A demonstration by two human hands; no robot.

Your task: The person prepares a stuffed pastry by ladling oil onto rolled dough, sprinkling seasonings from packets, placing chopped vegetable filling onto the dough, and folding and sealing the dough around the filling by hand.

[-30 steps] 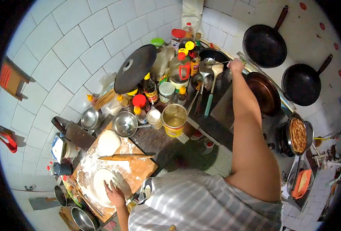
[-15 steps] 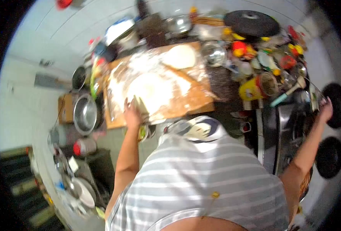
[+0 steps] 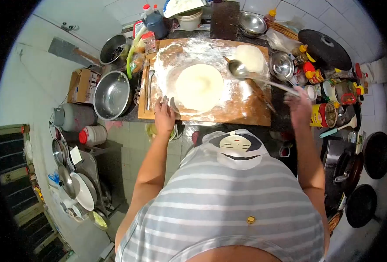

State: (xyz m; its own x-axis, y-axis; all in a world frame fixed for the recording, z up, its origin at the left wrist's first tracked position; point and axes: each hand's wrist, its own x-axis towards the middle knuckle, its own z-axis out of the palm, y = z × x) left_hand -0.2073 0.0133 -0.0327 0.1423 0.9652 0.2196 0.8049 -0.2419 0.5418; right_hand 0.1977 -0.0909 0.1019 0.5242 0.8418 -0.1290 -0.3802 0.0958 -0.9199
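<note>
The left hand (image 3: 164, 114), a second ago spread on the rolled dough round (image 3: 200, 87), now rests at the board's near edge just beside it, its grip loose, fingers parted, holding nothing. The dough round lies flat mid-board. The right hand (image 3: 300, 105), earlier reaching over the stove, has come back over the desk (image 3: 280, 111), its blurred grip closed round a ladle (image 3: 238, 68), whose bowl hangs between the dough round and a second piece of dough (image 3: 250, 58); whether it touches either cannot be told.

At far left, a white bucket with a red lid (image 3: 93, 135) stands below a cardboard box (image 3: 84, 85). A steel basin (image 3: 111, 97) sits beside the floury wooden board (image 3: 239, 115). Rightward come a rolling pin (image 3: 260, 94), a steel bowl (image 3: 282, 65), a yellow tin (image 3: 318, 115) and hanging black pans (image 3: 378, 155).
</note>
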